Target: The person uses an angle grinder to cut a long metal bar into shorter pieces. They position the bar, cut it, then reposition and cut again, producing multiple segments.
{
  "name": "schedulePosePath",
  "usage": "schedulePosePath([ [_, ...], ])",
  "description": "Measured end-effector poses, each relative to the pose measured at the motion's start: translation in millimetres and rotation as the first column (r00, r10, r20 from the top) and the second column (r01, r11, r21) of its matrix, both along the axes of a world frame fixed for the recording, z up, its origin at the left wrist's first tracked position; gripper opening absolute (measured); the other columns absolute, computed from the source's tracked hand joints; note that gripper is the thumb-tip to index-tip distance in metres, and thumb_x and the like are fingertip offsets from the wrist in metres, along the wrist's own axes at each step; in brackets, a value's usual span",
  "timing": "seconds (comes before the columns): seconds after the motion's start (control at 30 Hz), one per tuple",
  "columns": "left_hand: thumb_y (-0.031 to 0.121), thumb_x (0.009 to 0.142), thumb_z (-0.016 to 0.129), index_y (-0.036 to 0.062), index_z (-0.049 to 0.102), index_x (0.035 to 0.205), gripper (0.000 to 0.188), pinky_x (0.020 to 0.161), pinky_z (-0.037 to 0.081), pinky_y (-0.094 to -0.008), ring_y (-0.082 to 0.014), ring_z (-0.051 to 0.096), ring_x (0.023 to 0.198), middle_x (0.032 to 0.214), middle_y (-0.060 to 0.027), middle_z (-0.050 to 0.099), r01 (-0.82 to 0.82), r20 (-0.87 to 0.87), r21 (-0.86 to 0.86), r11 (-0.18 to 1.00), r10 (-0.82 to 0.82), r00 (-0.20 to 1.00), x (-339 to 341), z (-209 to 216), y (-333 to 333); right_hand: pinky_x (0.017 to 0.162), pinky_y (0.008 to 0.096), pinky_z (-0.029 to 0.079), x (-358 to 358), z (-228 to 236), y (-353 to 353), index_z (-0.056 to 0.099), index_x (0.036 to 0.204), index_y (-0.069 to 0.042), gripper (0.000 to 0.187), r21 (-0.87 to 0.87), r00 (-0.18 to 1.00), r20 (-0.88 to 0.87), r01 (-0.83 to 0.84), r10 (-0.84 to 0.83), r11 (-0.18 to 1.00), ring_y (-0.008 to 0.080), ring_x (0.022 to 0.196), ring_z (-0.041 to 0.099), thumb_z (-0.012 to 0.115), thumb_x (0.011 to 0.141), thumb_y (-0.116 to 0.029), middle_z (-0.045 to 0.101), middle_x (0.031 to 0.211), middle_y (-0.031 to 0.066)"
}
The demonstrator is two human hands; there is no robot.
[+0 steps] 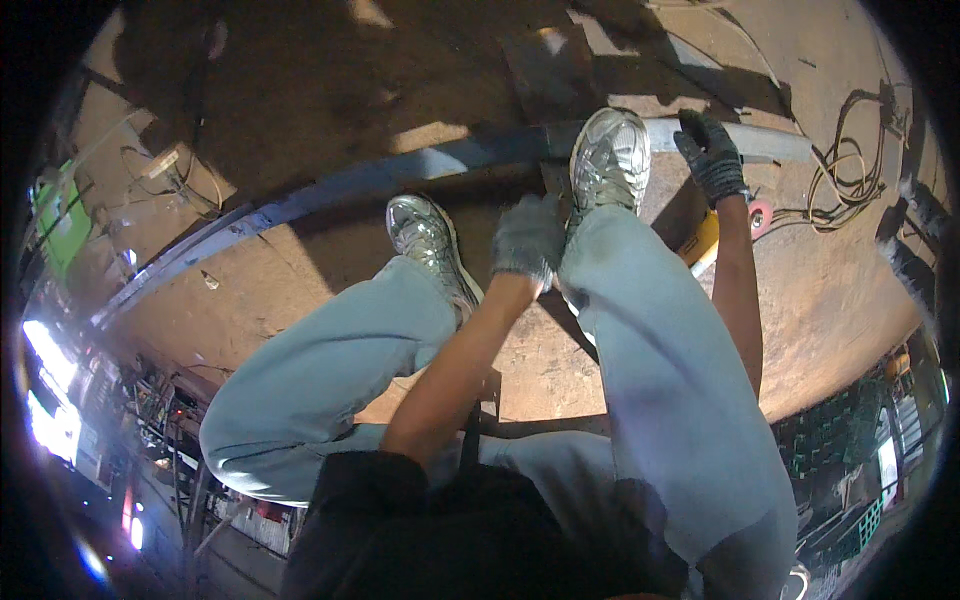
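Observation:
A long grey metal bar (440,160) runs across the brown surface in front of me, bowed by the lens. My right shoe (612,155) rests over it. My right hand (712,160), in a dark knitted glove, is at the bar's right part with thumb and fingers apart; whether it touches the metal is unclear. My left hand (530,240), gloved alike, is beside my right shin, back of the hand up, its fingers hidden beneath. Partly behind my right forearm lies a yellow tool (703,238), with a pink round part (760,217) beside it.
Coiled cable (850,185) lies at the right, past the bar's end. My left shoe (425,235) stands nearer than the bar. A small box with wires (162,163) and a green object (65,220) are at the far left. A dark flat plate (550,75) lies beyond the bar.

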State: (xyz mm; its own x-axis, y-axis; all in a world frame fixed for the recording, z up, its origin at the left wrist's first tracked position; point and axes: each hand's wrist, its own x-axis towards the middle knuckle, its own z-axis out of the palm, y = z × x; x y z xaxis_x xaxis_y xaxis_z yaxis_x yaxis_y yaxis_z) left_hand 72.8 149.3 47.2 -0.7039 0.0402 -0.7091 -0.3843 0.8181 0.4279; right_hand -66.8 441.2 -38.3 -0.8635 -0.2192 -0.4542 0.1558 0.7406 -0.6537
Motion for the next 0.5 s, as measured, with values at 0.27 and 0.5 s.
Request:
schedulePosePath([
  [0.27, 0.017, 0.085, 0.062, 0.0093, 0.064, 0.11, 0.026, 0.081, 0.049, -0.0455, -0.036, 0.062, 0.093, 0.099, -0.0191, 0.064, -0.296, -0.333, 0.009, 0.955, 0.282, 0.9, -9, -3, -39, 0.089, 0.0328, 0.049, -5, 13, -9, 0.059, 0.122, -0.005, 0.045, 0.143, 0.996, -0.01, -0.091, 0.093, 0.986, 0.0241, 0.1, 0.063, 0.072, 0.08, -0.015, 0.065, 0.111, 0.0122],
  [0.5, 0.027, 0.082, 0.067, 0.01, 0.062, 0.118, 0.041, 0.09, 0.049, -0.0423, -0.0354, 0.061, 0.106, 0.111, -0.0181, 0.065, -0.568, -0.294, 0.268, 0.778, 0.628, 0.721, -126, -47, -110, 0.098, 0.0453, 0.042, -2, 45, -51, 0.058, 0.126, -0.021, 0.061, 0.664, 0.795, -0.036, -0.434, 0.606, 0.608, 0.0294, 0.114, 0.053, 0.077, 0.068, -0.025, 0.058, 0.122, 0.0124],
])
